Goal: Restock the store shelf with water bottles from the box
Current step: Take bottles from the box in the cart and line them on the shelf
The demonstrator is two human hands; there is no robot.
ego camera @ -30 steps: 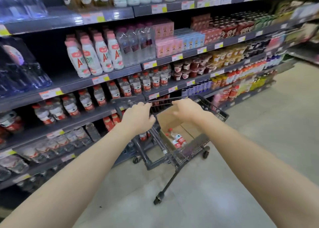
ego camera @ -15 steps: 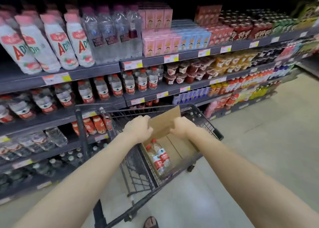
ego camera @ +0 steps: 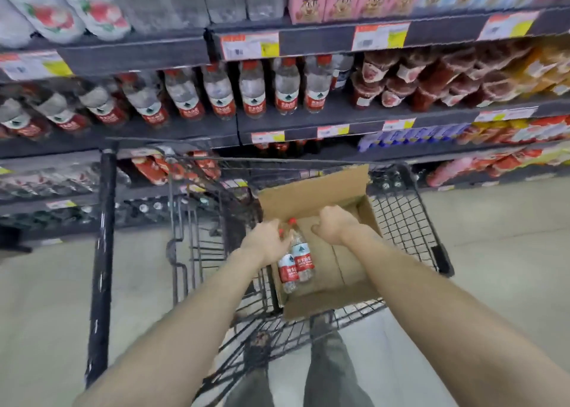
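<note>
- Inside the cardboard box (ego camera: pixel 333 306), two water bottles (ego camera: pixel 296 260) lie side by side against the left wall, red caps pointing away from me toward the shelving, long axes running front to back and tilted slightly left.
- My left hand (ego camera: pixel 267 242) rests over the necks of both bottles, fingers curled down around them; whether the grip has fully closed is hidden by the back of the hand.
- My right hand (ego camera: pixel 334 224) hangs over the bare middle of the box, fingers curled loosely and holding nothing.
- One box flap (ego camera: pixel 314 193) stands up on the far side, between my hands and the shelves.
- The box sits in a black wire shopping cart (ego camera: pixel 401 218), parked close against the shelving, on a pale tiled floor (ego camera: pixel 493 252).
- Straight ahead, the water shelf (ego camera: pixel 172 130) carries a row of matching red-labelled bottles (ego camera: pixel 253 93) standing upright, with price tags (ego camera: pixel 249 46) on the shelf edge above.
- To the right of the bottles the box floor is open cardboard; the cart's mesh sides wall it in on the left and right.
- My legs in grey trousers (ego camera: pixel 327 372) stand just behind the cart.
</note>
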